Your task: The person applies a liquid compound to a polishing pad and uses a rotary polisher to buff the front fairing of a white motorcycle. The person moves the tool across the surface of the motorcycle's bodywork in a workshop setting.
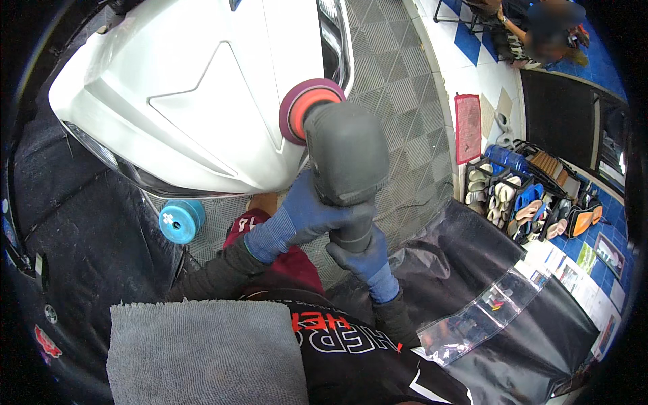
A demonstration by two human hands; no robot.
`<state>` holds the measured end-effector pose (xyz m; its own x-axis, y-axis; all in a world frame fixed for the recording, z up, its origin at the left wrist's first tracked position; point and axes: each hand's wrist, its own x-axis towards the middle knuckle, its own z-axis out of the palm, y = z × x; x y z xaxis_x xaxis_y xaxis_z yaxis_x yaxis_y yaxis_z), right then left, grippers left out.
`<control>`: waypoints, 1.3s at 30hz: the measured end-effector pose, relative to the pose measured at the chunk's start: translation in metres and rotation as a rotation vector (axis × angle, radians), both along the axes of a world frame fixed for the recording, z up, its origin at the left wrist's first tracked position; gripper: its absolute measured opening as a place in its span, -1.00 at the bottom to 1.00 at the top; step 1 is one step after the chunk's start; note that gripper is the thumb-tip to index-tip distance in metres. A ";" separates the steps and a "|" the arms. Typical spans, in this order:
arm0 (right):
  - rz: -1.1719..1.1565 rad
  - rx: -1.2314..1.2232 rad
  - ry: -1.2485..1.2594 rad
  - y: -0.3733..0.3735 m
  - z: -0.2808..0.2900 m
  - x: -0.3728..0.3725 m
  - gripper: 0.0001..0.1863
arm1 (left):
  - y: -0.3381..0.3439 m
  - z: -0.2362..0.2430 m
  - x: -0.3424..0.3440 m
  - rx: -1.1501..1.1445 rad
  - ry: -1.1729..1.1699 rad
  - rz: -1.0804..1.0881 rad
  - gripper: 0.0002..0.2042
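A black power polisher [347, 152] with a red and maroon round pad [297, 111] is in both my gloved hands. The pad lies at the right edge of a white vehicle's front body panel [202, 81]; whether it presses on the surface I cannot tell. My left hand [304, 212], in a blue glove, is closed around the polisher just below its head. Lower on the handle, my right hand [368, 260], also blue-gloved, wraps the grip. A grey towel [206, 354] is draped near my body at the lower left.
A blue round container [181, 221] stands on the grey tiled floor [398, 88] below the panel. Black sheeting [459, 270] with clear pockets hangs at the right. Beyond it are a shoe rack [503, 192], a red mat [468, 128] and a seated person [550, 34].
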<state>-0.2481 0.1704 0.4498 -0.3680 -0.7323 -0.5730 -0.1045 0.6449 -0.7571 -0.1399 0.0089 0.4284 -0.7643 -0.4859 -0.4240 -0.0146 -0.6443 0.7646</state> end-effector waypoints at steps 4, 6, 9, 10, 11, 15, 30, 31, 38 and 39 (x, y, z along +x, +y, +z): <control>0.000 0.051 0.037 0.035 -0.023 0.010 -0.54 | 0.030 -0.026 0.006 0.052 0.050 -0.045 -0.26; -0.033 0.051 0.023 0.044 -0.027 0.014 -0.51 | 0.033 -0.027 0.006 0.070 0.061 -0.047 -0.26; -0.089 0.014 -0.021 0.036 -0.020 0.014 -0.45 | 0.027 -0.025 0.006 0.033 0.064 -0.072 -0.28; -0.071 0.004 0.009 0.022 -0.008 0.010 -0.44 | 0.018 -0.025 0.005 -0.005 0.079 -0.092 -0.28; -0.055 -0.005 0.045 0.006 0.008 0.007 -0.42 | 0.011 -0.022 0.004 -0.042 0.099 -0.114 -0.28; 0.002 0.050 0.165 -0.043 0.042 -0.003 -0.41 | -0.027 0.011 -0.002 0.063 0.234 0.090 -0.42; -0.008 -0.074 0.091 -0.186 0.107 -0.038 -0.50 | -0.157 0.085 -0.051 0.059 0.389 0.295 -0.46; -0.016 -0.072 0.077 -0.186 0.108 -0.038 -0.50 | -0.156 0.085 -0.051 0.056 0.399 0.291 -0.46; 0.044 -0.042 0.166 -0.131 0.091 -0.019 -0.39 | -0.100 0.046 -0.030 0.113 0.360 0.214 -0.47; 0.042 0.000 0.172 -0.117 0.087 -0.015 -0.40 | -0.089 0.041 -0.028 0.122 0.350 0.192 -0.46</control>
<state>-0.2634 0.0534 0.5369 -0.4297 -0.7492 -0.5040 -0.2597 0.6371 -0.7257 -0.1678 -0.0796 0.4694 -0.7732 -0.5956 -0.2179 0.3616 -0.6963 0.6201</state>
